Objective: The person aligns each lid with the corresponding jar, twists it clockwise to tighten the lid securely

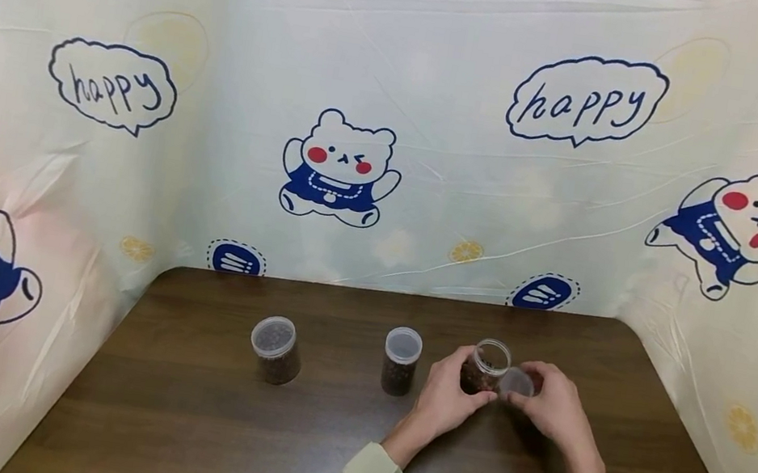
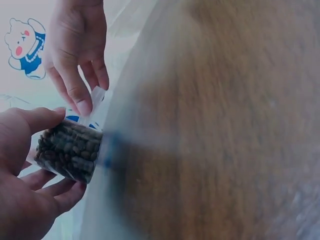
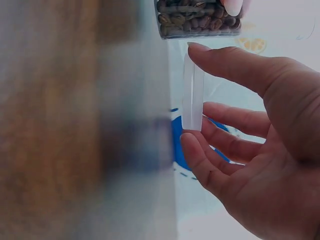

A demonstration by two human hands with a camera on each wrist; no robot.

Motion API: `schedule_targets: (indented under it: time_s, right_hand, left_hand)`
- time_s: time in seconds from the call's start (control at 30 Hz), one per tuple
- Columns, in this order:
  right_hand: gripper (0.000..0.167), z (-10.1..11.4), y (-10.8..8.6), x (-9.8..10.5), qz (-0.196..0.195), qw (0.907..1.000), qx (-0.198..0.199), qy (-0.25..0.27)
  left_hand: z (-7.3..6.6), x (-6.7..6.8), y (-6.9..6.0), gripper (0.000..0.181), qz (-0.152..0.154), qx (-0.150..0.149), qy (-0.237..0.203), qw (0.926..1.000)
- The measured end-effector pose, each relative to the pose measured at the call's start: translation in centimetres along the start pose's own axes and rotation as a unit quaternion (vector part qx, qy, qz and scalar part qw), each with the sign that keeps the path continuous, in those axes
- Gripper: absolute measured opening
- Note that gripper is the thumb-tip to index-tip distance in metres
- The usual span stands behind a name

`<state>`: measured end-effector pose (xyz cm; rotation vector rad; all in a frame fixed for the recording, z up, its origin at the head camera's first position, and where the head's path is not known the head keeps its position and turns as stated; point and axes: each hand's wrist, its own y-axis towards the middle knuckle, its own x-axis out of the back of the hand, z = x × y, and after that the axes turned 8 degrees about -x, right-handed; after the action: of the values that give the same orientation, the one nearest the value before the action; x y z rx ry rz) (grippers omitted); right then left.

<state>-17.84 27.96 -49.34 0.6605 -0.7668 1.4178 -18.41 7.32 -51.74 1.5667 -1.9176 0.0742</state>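
My left hand (image 1: 445, 394) grips a clear jar (image 1: 481, 378) of dark brown beans. That jar's mouth is uncovered, and in the right wrist view the beans (image 3: 200, 21) look like roasted coffee beans. Just to the right, my right hand (image 1: 556, 402) holds a round translucent lid (image 1: 517, 382) by its edge. Seen in the right wrist view, the lid (image 3: 192, 95) stands on edge between thumb and fingers, close beside the jar. The left wrist view shows the left thumb and fingers (image 2: 60, 195) around the jar's side.
Two more lidded jars with dark contents stand on the brown wooden table (image 1: 230, 443): a wider jar (image 1: 277, 352) at the left and a narrower jar (image 1: 400, 362) near the middle. A printed curtain (image 1: 449, 59) surrounds the table's back and sides.
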Motion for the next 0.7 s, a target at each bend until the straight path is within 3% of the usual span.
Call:
schedule_targets:
  time_s: [0.27, 0.5, 0.7]
  right_hand:
    - [0.060, 1.7, -0.8, 1.0, 0.016, 0.9997, 0.016, 0.012]
    - [0.061, 3.3, -1.6, 1.6, 0.027, 0.9993, 0.028, 0.002]
    - [0.060, 5.3, -2.9, 2.3, 0.036, 0.9972, 0.064, -0.006]
  left_hand:
    - [-1.5, 1.4, -1.0, 0.062, 0.017, 0.003, -0.010, 0.9998]
    - [-2.5, 3.8, -2.5, 0.062, 0.027, -0.002, 0.004, 0.9996]
    - [-2.9, 5.9, -3.9, 0.064, 0.033, -0.009, 0.004, 0.9994]
